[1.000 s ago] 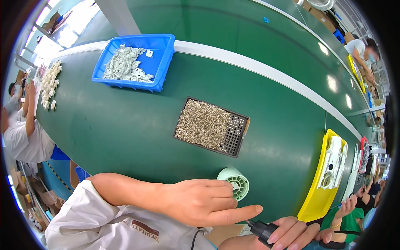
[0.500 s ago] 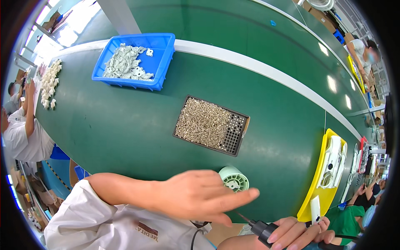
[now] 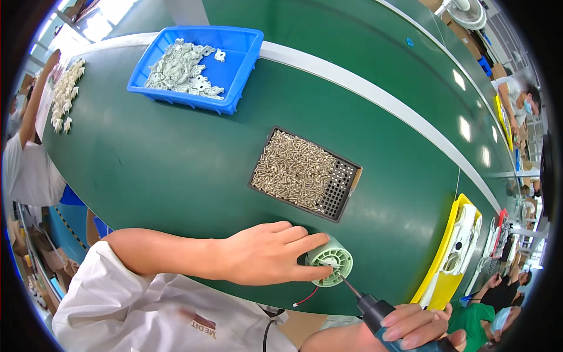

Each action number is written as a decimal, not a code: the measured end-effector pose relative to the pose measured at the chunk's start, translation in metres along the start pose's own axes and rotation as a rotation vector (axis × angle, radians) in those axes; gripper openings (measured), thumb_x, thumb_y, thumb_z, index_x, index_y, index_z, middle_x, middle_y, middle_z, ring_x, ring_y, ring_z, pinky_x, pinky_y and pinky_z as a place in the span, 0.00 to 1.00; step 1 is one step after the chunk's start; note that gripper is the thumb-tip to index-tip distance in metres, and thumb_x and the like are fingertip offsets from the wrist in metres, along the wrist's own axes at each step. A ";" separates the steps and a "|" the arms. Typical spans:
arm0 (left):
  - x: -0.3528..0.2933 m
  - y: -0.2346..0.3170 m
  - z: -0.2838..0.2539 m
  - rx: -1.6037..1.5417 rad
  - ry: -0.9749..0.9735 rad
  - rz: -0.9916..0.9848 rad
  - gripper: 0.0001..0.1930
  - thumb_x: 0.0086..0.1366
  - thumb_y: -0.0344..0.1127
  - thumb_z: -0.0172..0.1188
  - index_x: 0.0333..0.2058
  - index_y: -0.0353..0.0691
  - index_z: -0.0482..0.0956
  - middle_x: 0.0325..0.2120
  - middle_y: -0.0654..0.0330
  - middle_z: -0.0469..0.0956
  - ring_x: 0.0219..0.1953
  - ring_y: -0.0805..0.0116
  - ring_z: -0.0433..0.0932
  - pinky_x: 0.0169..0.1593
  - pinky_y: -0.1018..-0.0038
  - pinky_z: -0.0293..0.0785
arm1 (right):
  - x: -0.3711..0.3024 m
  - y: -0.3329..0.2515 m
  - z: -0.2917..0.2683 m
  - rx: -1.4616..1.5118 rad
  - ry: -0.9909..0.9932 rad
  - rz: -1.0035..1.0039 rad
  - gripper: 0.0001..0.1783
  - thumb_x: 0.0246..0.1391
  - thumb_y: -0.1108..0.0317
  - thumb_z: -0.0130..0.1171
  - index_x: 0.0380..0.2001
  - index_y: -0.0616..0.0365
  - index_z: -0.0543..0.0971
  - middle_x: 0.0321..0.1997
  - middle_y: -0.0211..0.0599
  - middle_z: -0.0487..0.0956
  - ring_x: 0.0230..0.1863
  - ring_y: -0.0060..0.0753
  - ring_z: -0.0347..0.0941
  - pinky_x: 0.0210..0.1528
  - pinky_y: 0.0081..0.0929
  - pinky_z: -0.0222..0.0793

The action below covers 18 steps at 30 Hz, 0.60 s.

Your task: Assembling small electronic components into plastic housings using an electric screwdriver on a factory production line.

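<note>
left hand point(image 3: 264, 255): lies flat and mostly open on the green belt point(image 3: 146, 176), fingers stretched out, fingertips pressing the side and face of the pale green round motor housing point(image 3: 330, 259) — steadying it, not wrapped around it.
right hand point(image 3: 413, 325): closed around the grip of a dark electric screwdriver point(image 3: 375, 308), whose thin bit runs up to the housing's face.
housing: sits on the belt near the front edge, just below the black screw tray point(image 3: 343, 190); a red wire point(image 3: 308, 297) trails from under it.
bit: its tip meets the face just beside the fingertip — whether a screw sits under it is too small to tell.
doing it well: keep the bit in line with the hole, press straight in, hold the housing from turning, keep the fingertip off the tip.
nearby: a blue bin point(image 3: 234, 76) of white parts well apart at the far side; a yellow tray point(image 3: 448, 252) to the right.
</note>
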State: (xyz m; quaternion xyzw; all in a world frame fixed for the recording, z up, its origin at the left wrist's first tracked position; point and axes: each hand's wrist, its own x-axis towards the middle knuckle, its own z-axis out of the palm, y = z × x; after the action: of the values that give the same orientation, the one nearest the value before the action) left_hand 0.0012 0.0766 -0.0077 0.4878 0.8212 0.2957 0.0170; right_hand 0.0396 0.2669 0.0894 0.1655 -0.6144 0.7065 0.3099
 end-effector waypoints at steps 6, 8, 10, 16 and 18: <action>0.000 -0.002 0.011 0.031 0.100 -0.009 0.22 0.54 0.32 0.53 0.49 0.60 0.73 0.49 0.54 0.70 0.31 0.72 0.69 0.35 0.78 0.68 | -0.012 0.019 0.013 -0.038 0.112 -0.085 0.35 0.57 0.37 0.38 0.51 0.58 0.59 0.24 0.47 0.67 0.13 0.39 0.61 0.13 0.34 0.60; 0.000 -0.002 0.013 0.025 0.129 -0.012 0.21 0.53 0.32 0.54 0.48 0.60 0.74 0.48 0.54 0.71 0.31 0.73 0.68 0.34 0.79 0.68 | -0.013 0.022 0.012 -0.036 0.085 -0.096 0.36 0.56 0.36 0.37 0.51 0.59 0.60 0.24 0.48 0.68 0.12 0.38 0.61 0.13 0.34 0.60; 0.001 -0.002 0.014 0.022 0.158 -0.017 0.21 0.53 0.32 0.54 0.47 0.60 0.75 0.47 0.55 0.71 0.30 0.73 0.68 0.34 0.79 0.67 | -0.012 0.022 0.012 -0.032 0.065 -0.071 0.35 0.57 0.37 0.38 0.51 0.59 0.60 0.24 0.49 0.69 0.13 0.39 0.62 0.14 0.34 0.61; 0.002 -0.003 0.017 0.013 0.205 -0.002 0.20 0.53 0.33 0.55 0.46 0.59 0.77 0.45 0.56 0.73 0.29 0.73 0.67 0.32 0.79 0.65 | -0.010 0.023 0.007 -0.017 -0.021 -0.017 0.35 0.57 0.40 0.43 0.51 0.61 0.59 0.25 0.52 0.70 0.17 0.43 0.64 0.18 0.38 0.63; 0.003 -0.003 0.017 -0.001 0.216 0.004 0.19 0.53 0.33 0.55 0.45 0.57 0.77 0.44 0.55 0.73 0.28 0.73 0.66 0.31 0.80 0.65 | -0.009 0.024 0.007 0.000 -0.032 -0.003 0.35 0.57 0.40 0.44 0.51 0.62 0.59 0.26 0.53 0.70 0.17 0.44 0.64 0.19 0.39 0.64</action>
State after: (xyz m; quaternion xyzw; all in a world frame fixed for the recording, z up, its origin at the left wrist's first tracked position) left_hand 0.0030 0.0861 -0.0226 0.4546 0.8172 0.3469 -0.0719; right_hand 0.0298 0.2564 0.0671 0.1775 -0.6191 0.7032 0.3011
